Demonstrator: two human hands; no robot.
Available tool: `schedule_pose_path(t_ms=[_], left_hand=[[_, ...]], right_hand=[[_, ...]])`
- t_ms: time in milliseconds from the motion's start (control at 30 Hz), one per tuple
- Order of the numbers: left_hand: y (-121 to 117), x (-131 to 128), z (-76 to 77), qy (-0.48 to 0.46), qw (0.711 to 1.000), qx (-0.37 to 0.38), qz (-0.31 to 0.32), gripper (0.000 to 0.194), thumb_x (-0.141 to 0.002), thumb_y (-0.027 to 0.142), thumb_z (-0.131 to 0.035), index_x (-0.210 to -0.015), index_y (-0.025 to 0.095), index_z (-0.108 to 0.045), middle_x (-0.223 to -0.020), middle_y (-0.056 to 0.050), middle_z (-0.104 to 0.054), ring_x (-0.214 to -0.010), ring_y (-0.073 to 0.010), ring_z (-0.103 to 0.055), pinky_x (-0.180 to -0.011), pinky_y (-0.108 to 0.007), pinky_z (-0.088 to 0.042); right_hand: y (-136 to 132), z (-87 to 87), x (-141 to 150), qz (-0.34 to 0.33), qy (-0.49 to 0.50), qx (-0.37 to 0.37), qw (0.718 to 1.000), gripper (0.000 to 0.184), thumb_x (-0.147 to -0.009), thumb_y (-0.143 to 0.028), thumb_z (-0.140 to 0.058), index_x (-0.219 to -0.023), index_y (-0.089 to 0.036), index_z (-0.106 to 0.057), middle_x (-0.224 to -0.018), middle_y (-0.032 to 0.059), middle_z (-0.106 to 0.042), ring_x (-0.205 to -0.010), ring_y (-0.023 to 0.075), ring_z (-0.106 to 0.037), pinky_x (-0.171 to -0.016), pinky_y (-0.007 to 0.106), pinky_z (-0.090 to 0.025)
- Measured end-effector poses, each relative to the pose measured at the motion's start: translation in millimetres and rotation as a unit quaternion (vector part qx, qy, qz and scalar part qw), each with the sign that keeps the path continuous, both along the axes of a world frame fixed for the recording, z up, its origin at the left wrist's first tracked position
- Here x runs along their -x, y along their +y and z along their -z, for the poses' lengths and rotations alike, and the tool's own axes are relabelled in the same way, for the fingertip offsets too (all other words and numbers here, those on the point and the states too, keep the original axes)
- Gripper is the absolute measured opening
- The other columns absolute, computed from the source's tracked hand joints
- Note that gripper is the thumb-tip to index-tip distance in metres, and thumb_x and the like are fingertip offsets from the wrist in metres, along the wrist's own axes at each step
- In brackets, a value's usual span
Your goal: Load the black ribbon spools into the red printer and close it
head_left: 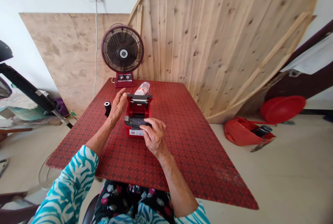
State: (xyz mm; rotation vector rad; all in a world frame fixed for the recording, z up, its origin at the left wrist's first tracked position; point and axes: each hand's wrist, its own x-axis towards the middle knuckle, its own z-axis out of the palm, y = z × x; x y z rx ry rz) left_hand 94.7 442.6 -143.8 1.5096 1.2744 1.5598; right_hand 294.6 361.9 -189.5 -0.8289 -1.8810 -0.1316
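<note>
A small red receipt printer (137, 120) stands near the middle of the table with its lid raised upright at the back. My right hand (154, 137) lies over the black plate (137, 121) at the printer's front, thumb and fingers on it. My left hand (118, 106) is raised just left of the printer, holding nothing visible and not clearly touching it. Left of that hand, a black roll with a white core (107, 109) stands on the table. Behind the printer lies a clear plastic bottle with a red-and-white label (142, 88).
The red patterned table (197, 140) has a red-and-black desk fan (122, 49) at its far end, against wooden boards. A red basin (282, 109) and red bag (247, 132) lie on the floor to the right. A black stand (26, 85) leans in at the left.
</note>
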Motion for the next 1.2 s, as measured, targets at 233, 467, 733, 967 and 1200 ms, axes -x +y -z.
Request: schedule_pose_path(t_ms=[233,467,733,967,1200], left_hand=[[-20.9,2.8,29.7,0.012,1.0,0.0,0.006,0.068,-0.08,0.047,-0.065,-0.139,0.016,-0.047,-0.11,-0.01,-0.067,-0.105,-0.0196,-0.064,-0.094,-0.033,-0.051],[-30.3,-4.5,46.5,-0.041,0.999,0.018,0.005,0.064,-0.077,0.032,-0.058,-0.139,0.019,-0.048,-0.148,-0.013,-0.048,-0.14,-0.0273,-0.044,-0.117,-0.043,-0.036],[-22.7,-5.2,57.2,-0.104,0.992,0.07,0.025,0.073,-0.077,0.028,-0.052,-0.148,0.022,-0.04,-0.153,-0.01,-0.044,-0.143,-0.0249,-0.042,-0.115,-0.038,-0.041],[-27.4,-11.6,51.0,-0.18,0.978,0.102,0.034,0.076,-0.072,0.027,-0.058,-0.145,0.02,-0.042,-0.153,-0.01,-0.045,-0.139,-0.0264,-0.045,-0.106,-0.034,-0.048],[-31.9,-15.4,43.5,-0.281,0.949,0.131,0.051,0.077,-0.062,0.021,-0.068,-0.137,0.02,-0.052,-0.141,-0.009,-0.056,-0.106,-0.0204,-0.064,-0.077,-0.024,-0.051]], right_hand=[[0.2,7.4,0.8,0.003,0.004,0.001,1.0,0.02,-0.092,-0.017,-0.053,-0.101,-0.027,-0.069,-0.117,0.0059,-0.063,-0.115,0.0222,-0.053,-0.099,0.041,-0.038],[-4.6,1.5,-3.2,-0.022,0.02,0.009,1.0,0.016,-0.091,-0.022,-0.056,-0.102,-0.025,-0.068,-0.118,0.0071,-0.062,-0.115,0.0228,-0.054,-0.1,0.042,-0.04],[55.0,-4.7,5.3,-0.068,0.426,0.378,0.819,0.037,-0.079,-0.04,-0.061,-0.111,-0.021,-0.064,-0.117,0.0088,-0.066,-0.11,0.0232,-0.061,-0.1,0.042,-0.048],[66.5,11.2,19.3,-0.109,0.485,0.41,0.765,0.045,-0.069,-0.03,-0.06,-0.113,-0.02,-0.063,-0.116,0.0057,-0.069,-0.109,0.0221,-0.062,-0.098,0.04,-0.049],[63.0,12.4,22.6,-0.117,0.508,0.408,0.75,0.048,-0.067,-0.027,-0.059,-0.115,-0.021,-0.062,-0.115,0.0048,-0.069,-0.107,0.0212,-0.062,-0.096,0.038,-0.049]])
